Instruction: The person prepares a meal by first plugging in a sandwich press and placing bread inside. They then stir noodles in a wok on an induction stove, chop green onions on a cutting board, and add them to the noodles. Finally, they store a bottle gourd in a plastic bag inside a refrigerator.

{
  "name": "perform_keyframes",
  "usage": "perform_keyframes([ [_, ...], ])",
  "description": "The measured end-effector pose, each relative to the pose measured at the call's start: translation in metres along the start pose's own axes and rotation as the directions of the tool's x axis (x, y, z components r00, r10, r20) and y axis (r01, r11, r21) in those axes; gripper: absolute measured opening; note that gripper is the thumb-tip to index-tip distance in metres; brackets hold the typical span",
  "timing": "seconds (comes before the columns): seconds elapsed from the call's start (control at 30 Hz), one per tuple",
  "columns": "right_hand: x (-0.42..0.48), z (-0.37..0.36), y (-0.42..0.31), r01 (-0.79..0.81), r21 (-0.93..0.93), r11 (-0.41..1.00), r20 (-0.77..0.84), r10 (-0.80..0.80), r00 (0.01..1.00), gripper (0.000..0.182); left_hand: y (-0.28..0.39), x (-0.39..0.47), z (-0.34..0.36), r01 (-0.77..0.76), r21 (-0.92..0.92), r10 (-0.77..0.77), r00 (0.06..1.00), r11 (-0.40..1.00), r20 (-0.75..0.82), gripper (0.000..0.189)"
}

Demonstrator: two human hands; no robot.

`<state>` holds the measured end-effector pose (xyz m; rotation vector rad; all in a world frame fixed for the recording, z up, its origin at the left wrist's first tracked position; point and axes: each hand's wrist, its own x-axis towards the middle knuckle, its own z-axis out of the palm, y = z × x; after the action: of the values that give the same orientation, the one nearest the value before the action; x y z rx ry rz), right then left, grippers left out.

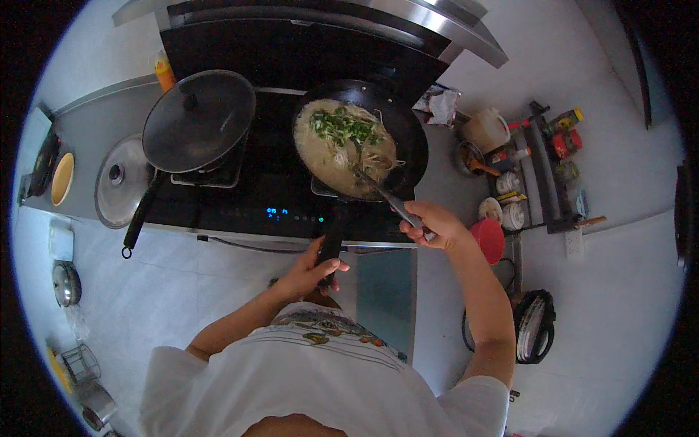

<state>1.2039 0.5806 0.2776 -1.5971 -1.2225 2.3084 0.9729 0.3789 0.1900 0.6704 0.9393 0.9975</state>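
A black wok (413,147) stands tilted on the right side of the stove. In it is a pale, cloudy soup (322,169) with noodles, and chopped green leaves (347,127) lie heaped on top. My left hand (315,269) grips the wok's dark handle (331,248) in front of the stove edge. With my right hand (431,223) I hold a grey-handled utensil (394,201). Its far end dips into the soup and noodles, so whether it is a ladle or a spatula is hidden.
A lidded black pan (199,120) sits on the left burner, its handle jutting past the front edge. Left of it lies a glass lid (123,183). A range hood (404,22) overhangs the stove. Seasoning jars (512,216), a red bowl (487,241) and a small pot (468,158) crowd the right.
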Motion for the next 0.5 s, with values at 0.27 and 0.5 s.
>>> perform_keyframes([
  [0.27,0.021,-0.006,-0.037,0.163,-0.479,0.862,-0.276,-0.325,0.905,0.028,0.003,-0.004,0.001,0.01,0.047,-0.01,1.0,0.999,0.001,0.066],
  [0.5,0.06,-0.015,-0.036,-0.293,-0.955,0.038,-0.216,-0.765,0.606,0.043,0.002,-0.002,0.001,0.001,0.037,-0.001,1.0,0.999,-0.002,0.065],
])
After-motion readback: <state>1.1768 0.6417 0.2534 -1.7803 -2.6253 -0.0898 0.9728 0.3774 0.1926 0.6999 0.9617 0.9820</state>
